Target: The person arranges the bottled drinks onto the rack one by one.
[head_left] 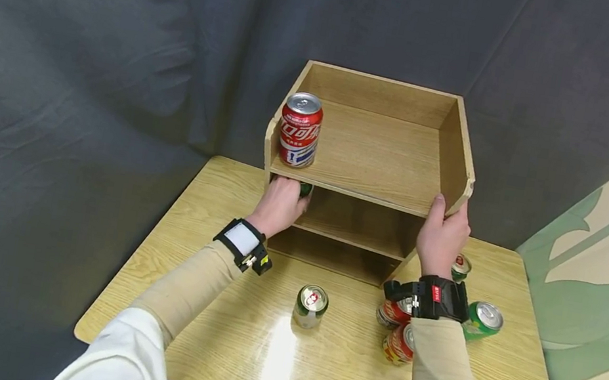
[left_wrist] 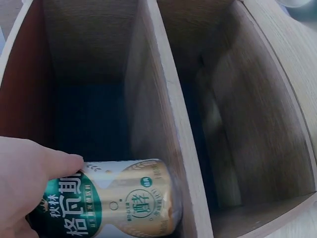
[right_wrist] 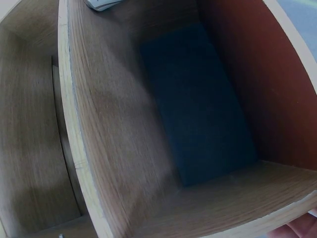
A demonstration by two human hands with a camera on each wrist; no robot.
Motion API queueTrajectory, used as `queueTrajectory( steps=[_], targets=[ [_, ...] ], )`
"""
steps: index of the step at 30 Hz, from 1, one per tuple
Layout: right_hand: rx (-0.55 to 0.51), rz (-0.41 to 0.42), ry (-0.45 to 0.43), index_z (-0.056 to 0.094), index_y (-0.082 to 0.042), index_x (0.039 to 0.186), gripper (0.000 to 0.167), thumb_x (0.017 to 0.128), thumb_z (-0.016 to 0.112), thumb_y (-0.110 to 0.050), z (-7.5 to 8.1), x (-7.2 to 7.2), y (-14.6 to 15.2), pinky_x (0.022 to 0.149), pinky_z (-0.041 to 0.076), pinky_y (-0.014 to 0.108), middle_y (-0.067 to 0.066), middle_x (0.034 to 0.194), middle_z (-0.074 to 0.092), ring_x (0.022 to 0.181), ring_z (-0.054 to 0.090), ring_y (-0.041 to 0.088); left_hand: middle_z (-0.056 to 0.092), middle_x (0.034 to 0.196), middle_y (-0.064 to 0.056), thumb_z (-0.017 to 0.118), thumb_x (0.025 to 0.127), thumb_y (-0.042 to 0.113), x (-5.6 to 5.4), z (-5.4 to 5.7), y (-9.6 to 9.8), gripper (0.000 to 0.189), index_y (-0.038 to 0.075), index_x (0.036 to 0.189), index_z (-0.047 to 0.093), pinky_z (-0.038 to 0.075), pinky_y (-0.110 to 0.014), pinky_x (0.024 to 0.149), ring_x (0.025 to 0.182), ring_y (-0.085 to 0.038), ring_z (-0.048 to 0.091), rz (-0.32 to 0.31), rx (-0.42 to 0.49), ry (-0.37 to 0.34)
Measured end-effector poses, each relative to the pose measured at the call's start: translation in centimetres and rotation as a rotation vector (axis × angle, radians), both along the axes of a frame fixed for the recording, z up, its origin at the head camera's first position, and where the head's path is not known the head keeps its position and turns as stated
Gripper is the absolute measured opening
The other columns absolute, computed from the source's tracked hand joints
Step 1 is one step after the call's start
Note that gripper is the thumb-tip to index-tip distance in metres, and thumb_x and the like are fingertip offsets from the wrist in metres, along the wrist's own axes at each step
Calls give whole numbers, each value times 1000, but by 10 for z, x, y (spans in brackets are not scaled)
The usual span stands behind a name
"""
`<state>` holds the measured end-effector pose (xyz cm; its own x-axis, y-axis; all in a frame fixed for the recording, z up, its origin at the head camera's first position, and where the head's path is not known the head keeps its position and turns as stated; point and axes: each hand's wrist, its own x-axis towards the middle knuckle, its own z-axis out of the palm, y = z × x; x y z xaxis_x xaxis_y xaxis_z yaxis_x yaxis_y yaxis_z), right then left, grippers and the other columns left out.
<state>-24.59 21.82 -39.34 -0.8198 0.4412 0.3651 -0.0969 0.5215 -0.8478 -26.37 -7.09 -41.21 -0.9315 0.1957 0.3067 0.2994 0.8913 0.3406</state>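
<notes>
My left hand holds a green and gold drink can at the left end of the shelf unit's middle compartment. In the left wrist view the can's base is close to the shelf board, and my thumb and fingers are around its green end. The right hand grips the front right corner of the wooden shelf unit, its thumb on the top board and its fingers around the side panel. On the top level, at the front left, stands a red cola can.
A green and gold can stands on the wooden table before the unit. Near my right wrist are red cans, a green can and a dark-green can. A dark curtain hangs behind.
</notes>
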Motion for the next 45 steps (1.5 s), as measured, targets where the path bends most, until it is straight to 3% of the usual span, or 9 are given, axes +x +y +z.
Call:
queueTrajectory(
  steps=[3, 14, 18, 22, 27, 33, 39, 45],
  targets=[
    [4, -6, 3, 56, -8, 141, 48, 106, 46, -39, 0, 0, 1, 104, 44, 49, 15, 137, 62, 127, 57, 28, 67, 95, -21, 73, 95, 16, 1, 0, 1, 23, -5, 101, 65, 53, -48, 79, 93, -38, 67, 0, 6, 10],
    [-5, -6, 0, 56, -9, 142, 49, 106, 46, -41, 0, 0, 1, 104, 44, 48, 14, 138, 62, 127, 57, 27, 59, 116, -27, 79, 90, 13, 8, -4, 1, 51, -9, 129, 54, 46, -50, 96, 112, -44, 57, -14, 51, 98],
    [-4, -2, 5, 56, -10, 142, 50, 106, 46, -42, 0, 0, 1, 104, 44, 48, 13, 138, 61, 127, 56, 26, 54, 120, -28, 80, 90, 17, 16, -5, -1, 63, -12, 135, 46, 43, -48, 99, 116, -43, 52, -36, 61, 105],
    [-3, -3, 7, 56, -10, 142, 50, 105, 46, -42, 0, 0, 2, 104, 44, 48, 13, 138, 62, 127, 57, 26, 50, 115, -23, 78, 92, 23, 26, -6, -5, 61, -11, 131, 46, 42, -45, 96, 111, -37, 48, -62, 45, 120],
    [-4, -4, 6, 56, -10, 142, 49, 106, 46, -42, 1, 1, 2, 104, 44, 47, 12, 138, 62, 127, 57, 25, 44, 121, -21, 78, 91, 24, 37, -7, -11, 62, -10, 130, 44, 43, -42, 96, 113, -33, 44, -99, 99, 141],
    [-12, 3, 4, 55, -12, 144, 49, 106, 45, -42, 2, 2, 1, 105, 43, 45, 11, 139, 61, 128, 56, 23, 40, 139, -23, 76, 93, 27, 48, -4, -16, 71, -8, 143, 38, 42, -42, 104, 125, -33, 42, -118, 161, 118],
    [-11, 7, 9, 54, -13, 145, 49, 106, 45, -42, 1, 1, 2, 106, 43, 43, 10, 140, 60, 129, 55, 21, 33, 153, -26, 71, 96, 30, 59, 2, -18, 76, -7, 151, 34, 33, -44, 113, 141, -35, 34, -111, 192, 72],
    [-10, -1, 14, 55, -12, 143, 49, 106, 46, -42, -1, 0, 1, 105, 43, 45, 11, 138, 61, 128, 56, 22, 32, 157, -21, 71, 96, 31, 72, 8, -16, 77, -3, 154, 33, 29, -42, 116, 146, -30, 29, -171, 188, 93]
  ],
)
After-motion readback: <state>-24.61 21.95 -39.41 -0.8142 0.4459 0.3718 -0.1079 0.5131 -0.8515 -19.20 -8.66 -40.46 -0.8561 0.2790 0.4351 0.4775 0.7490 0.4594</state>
